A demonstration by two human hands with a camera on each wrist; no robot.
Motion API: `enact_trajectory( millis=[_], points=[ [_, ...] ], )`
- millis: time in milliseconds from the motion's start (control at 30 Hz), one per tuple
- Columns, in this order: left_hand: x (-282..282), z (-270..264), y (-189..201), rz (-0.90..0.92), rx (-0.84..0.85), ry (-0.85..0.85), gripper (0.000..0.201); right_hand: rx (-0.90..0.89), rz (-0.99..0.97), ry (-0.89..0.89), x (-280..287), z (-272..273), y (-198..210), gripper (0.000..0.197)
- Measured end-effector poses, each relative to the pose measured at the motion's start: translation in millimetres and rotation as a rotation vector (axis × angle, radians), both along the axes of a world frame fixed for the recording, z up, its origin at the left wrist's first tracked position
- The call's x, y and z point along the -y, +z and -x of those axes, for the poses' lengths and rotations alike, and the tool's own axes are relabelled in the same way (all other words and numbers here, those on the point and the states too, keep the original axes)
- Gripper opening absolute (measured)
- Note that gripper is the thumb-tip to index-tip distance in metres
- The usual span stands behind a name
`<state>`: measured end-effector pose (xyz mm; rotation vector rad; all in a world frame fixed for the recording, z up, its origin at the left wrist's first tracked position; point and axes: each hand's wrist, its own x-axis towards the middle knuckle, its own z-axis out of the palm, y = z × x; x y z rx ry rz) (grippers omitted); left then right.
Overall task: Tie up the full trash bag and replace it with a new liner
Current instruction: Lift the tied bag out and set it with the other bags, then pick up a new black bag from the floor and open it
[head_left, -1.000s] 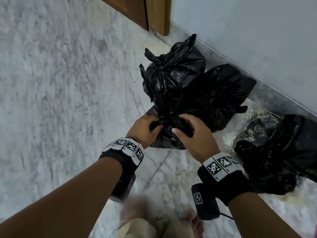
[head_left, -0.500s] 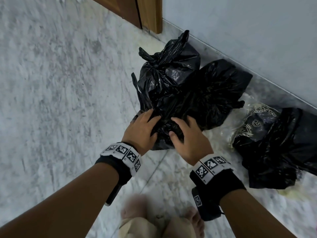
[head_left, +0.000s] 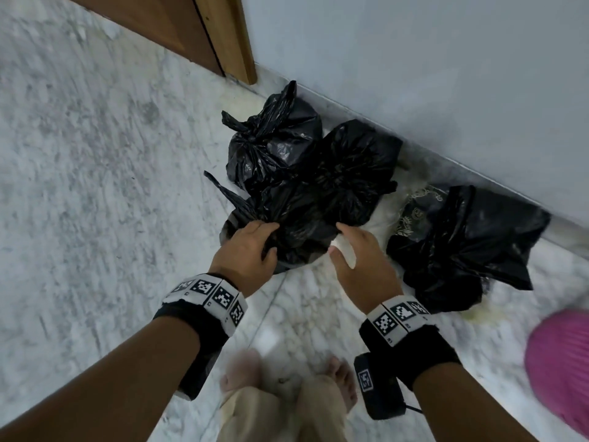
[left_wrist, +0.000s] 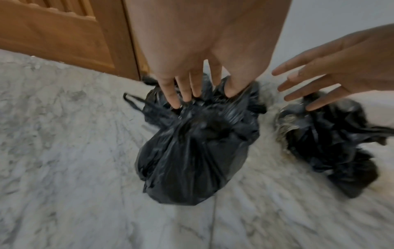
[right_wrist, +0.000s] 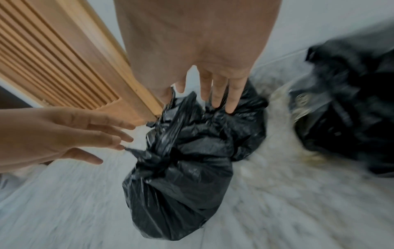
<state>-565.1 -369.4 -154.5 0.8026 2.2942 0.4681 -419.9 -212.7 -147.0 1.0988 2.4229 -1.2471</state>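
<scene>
The tied black trash bag (head_left: pixel 296 231) sits on the marble floor just in front of me, its top gathered into a knot (left_wrist: pixel 213 124) with a loose ear sticking out left. My left hand (head_left: pixel 248 244) has straight, spread fingers (left_wrist: pixel 185 91) whose tips brush the bag's top. My right hand (head_left: pixel 357 250) is off to the bag's right, fingers (right_wrist: pixel 219 94) straight and holding nothing. In the right wrist view the bag (right_wrist: pixel 181 185) stands upright below both hands, with the left hand (right_wrist: pixel 81 134) just beside its ear.
Two more tied black bags (head_left: pixel 274 145) (head_left: pixel 353 167) lean against the pale wall behind. Another black bag (head_left: pixel 462 244) lies to the right on clear plastic. A wooden door frame (head_left: pixel 229 36) is at the back left and a pink object (head_left: pixel 561 362) at the right edge. My bare feet (head_left: pixel 338 381) are below.
Both hands gripped the bag's gathered top before. They have now let go and spread apart with straight fingers, and the bag stands on its own. My view has pulled back.
</scene>
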Motion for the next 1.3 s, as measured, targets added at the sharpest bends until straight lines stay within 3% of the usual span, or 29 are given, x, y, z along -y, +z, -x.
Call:
enact_trajectory(
  millis=[333,567,733,1033,1300],
  points=[
    [-60,-49,129,-0.034,0.129,-0.123,0.049,0.067,-0.096,-0.178,-37,-101,121,0.039],
    [-108,-99,156,-0.023,0.176,-0.141,0.046,0.088,-0.105,-0.302,-74,-183,142,0.039],
    [-154,-143,126,-0.017,0.161,-0.115,0.044,0.144,-0.024,-0.31,-124,-222,103,0.04],
    [-249,-191,18,-0.007,0.159,-0.033,0.046,0.142,-0.068,-0.26,-211,-235,-2,0.042],
    [-282,-201,-64,0.0,0.236,0.094,0.055,0.111,-0.272,-0.037,-229,-222,-78,0.071]
  ],
)
